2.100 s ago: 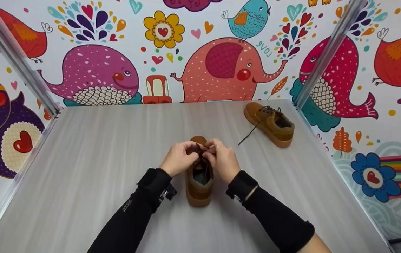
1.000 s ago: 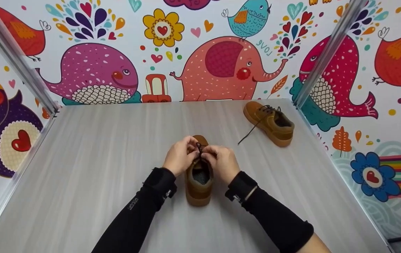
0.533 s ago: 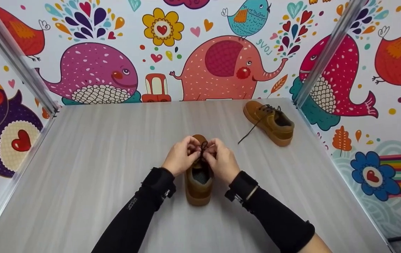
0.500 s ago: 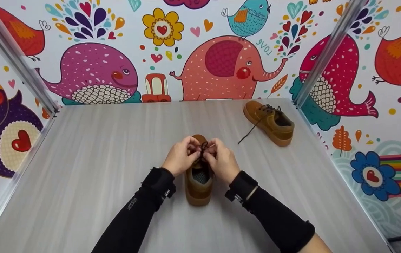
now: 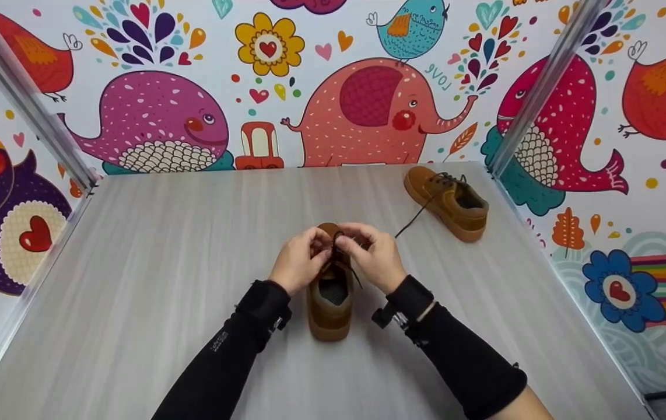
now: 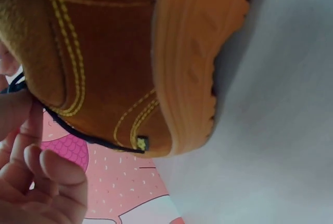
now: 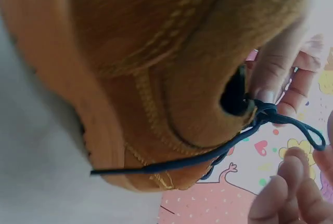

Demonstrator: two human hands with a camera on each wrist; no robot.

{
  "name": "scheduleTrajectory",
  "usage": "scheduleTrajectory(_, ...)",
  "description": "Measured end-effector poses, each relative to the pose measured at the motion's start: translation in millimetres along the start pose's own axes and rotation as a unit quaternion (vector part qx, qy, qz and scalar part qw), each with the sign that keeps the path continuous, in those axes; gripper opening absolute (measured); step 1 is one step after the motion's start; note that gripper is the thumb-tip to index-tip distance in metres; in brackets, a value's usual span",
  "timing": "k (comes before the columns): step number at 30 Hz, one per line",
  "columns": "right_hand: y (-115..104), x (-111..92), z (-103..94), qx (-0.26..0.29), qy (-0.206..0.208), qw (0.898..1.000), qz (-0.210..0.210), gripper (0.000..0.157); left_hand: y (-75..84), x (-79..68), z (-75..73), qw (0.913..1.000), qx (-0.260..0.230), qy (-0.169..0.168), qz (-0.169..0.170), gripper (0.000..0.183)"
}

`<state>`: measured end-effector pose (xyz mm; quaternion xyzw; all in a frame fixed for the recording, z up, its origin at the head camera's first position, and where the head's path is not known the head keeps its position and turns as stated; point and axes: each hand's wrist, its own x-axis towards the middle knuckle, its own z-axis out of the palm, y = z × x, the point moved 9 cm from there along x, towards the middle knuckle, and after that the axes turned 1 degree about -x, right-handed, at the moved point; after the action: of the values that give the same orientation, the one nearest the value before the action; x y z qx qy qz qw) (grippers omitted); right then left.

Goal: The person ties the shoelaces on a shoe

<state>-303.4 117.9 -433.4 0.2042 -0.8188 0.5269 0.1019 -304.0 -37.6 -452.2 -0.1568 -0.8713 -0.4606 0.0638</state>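
A brown low-cut shoe (image 5: 329, 324) stands upright on the board between my hands, toe pointing away. My left hand (image 5: 299, 261) pinches the dark shoelace (image 7: 208, 155) at the knot over the tongue. Thumb and forefinger of my right hand (image 5: 378, 255) hold the tip of a small lace loop (image 7: 308, 129) just above that knot. One loose lace end falls along each side of the shoe, seen in the left wrist view and the right wrist view. In the head view the fingers partly cover the knot.
The matching shoe (image 5: 448, 204) sits at the back right, a loose lace (image 5: 412, 221) trailing toward the middle. Cartoon-printed walls with metal corner posts (image 5: 543, 99) enclose the pale wood-grain board (image 5: 175, 245) on the back and sides.
My right hand has shifted slightly up and right, turning over the lace. A lace end now hangs visibly at the shoe's right side. My left hand stays nearly in place.
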Motion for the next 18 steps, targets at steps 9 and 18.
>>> scheduleTrajectory(9, 36.9, 0.2, -8.2, 0.044, 0.036, 0.992, 0.114, 0.016, -4.7, -5.5, -4.9, 1.0000, -0.004, -0.006, 0.000, 0.018)
scheduleTrajectory(18, 67.9, -8.2, -9.3, 0.100, 0.034, 0.975, 0.194, 0.016, -13.6, -14.9, -15.2, 0.9999, -0.013, -0.006, -0.005, 0.016)
